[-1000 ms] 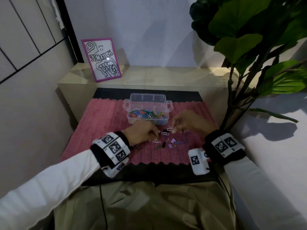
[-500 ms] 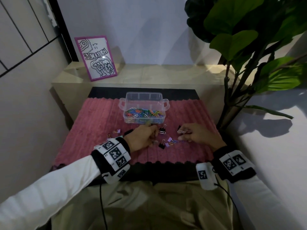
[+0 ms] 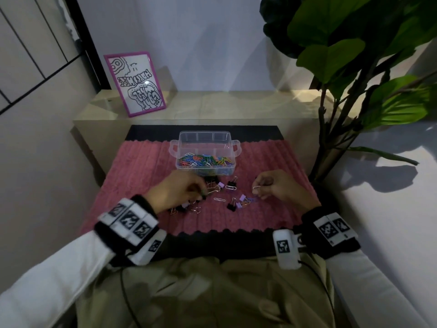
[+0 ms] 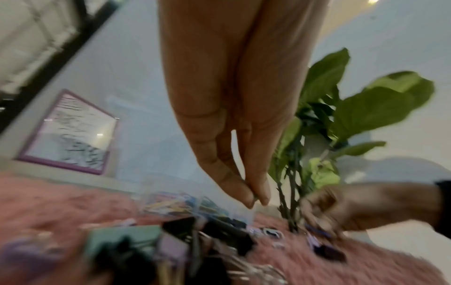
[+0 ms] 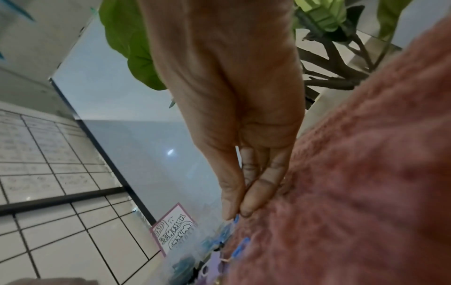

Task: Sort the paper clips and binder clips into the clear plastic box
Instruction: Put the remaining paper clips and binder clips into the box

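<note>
In the head view a clear plastic box (image 3: pixel 205 149) sits at the middle of the frame on a pink ribbed mat (image 3: pixel 142 166), its open top showing a bed of coloured paper clips (image 3: pixel 205 160) heaped toward its near side. Below the box, loose clips lie scattered on the mat: a lilac binder clip (image 3: pixel 221 185) and a black binder clip (image 3: pixel 231 206) among them, plus a single white paper clip (image 3: pixel 219 199) lying flat between the two hands. The left hand (image 3: pixel 176 192) is at centre left, fingers curled down over a cluster of binder clips; the left wrist view shows its thumb and fingertips (image 4: pixel 253 194) pressed together in a pinch, though motion blur makes it hard to tell whether anything is caught between them. The right hand (image 3: pixel 275 185) is at centre right, just above the mat, its thumb and forefinger pinching a silver paper clip (image 3: pixel 256 187) that sticks out toward the left of the frame. In the right wrist view the same fingers (image 5: pixel 251 194) are closed tip to tip close to the mat's pile. A pink-framed drawing (image 3: pixel 136 82) leans against the wall at upper left, standing on a pale ledge, and a large-leaved plant (image 3: pixel 350 55) fills the upper right.
</note>
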Available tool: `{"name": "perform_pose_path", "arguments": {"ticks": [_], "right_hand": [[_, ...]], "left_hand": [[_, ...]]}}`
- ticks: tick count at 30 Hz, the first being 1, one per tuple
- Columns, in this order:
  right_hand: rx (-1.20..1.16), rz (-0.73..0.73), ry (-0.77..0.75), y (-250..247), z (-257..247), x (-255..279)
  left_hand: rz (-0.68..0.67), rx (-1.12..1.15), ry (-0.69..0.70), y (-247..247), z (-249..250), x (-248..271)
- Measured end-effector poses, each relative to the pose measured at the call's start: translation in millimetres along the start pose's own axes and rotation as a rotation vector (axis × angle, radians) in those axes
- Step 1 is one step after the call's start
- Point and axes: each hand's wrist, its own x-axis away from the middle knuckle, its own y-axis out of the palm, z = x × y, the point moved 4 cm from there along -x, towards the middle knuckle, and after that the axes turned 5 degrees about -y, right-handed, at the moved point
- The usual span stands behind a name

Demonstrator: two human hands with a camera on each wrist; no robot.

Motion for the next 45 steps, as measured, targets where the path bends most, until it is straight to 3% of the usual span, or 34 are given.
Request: {"name": "perform_pose_path", "arguments": {"ticks": [4,9,13,16,19,22,24,26,29,31,34,35,37,40,45], "right_hand": [[-0.168,0.103,0.007,1,-6,2],[-0.177,0.143,-0.029,-7,-27,-10],[-0.115,0.113,-0.12,2,-58,-48],[0.055,0.021,-0.19,17,-73,-76],[0.375,-0.102,-0.171,29,-71,-87],[0.414,0.024,-0.264,22,-70,-70],[0.377,0.131,-0.365,13,-67,-48],[0.402,0.146,-0.326,7,-55,-24],[0.479,-0.039,-0.203,13,-24,1],[0.568,-0.158,-0.141,20,-10,6],[0.608,-0.182,-0.147,25,-7,4],[0.602,-0.184,-0.153,25,-8,3],[0.548,-0.172,-0.136,23,-8,1],[0.41,-0.068,-0.071,12,-9,2],[0.221,0.136,-0.11,5,-20,19]], "left_hand": [[-0.074,-0.18,0.11,30,28,-35],[-0.229,-0.359,0.067,52,34,-50],[-0.227,-0.155,0.071,33,27,-42],[-0.152,0.06,0.005,2,10,-33],[0.044,0.107,-0.041,-40,-8,-34],[0.241,0.063,-0.113,-70,-21,-49],[0.267,0.062,-0.131,-72,-25,-62],[0.24,0.009,-0.137,-67,-27,-74],[0.179,-0.102,-0.163,-52,-31,-83],[0.257,-0.109,-0.151,-48,-30,-80],[0.43,-0.034,-0.048,-46,-17,-58],[0.404,-0.034,0.005,-40,-10,-51],[0.196,-0.078,0.058,-16,2,-39],[-0.06,-0.253,0.0,18,5,-35],[-0.066,-0.371,-0.048,13,1,-36]]}}
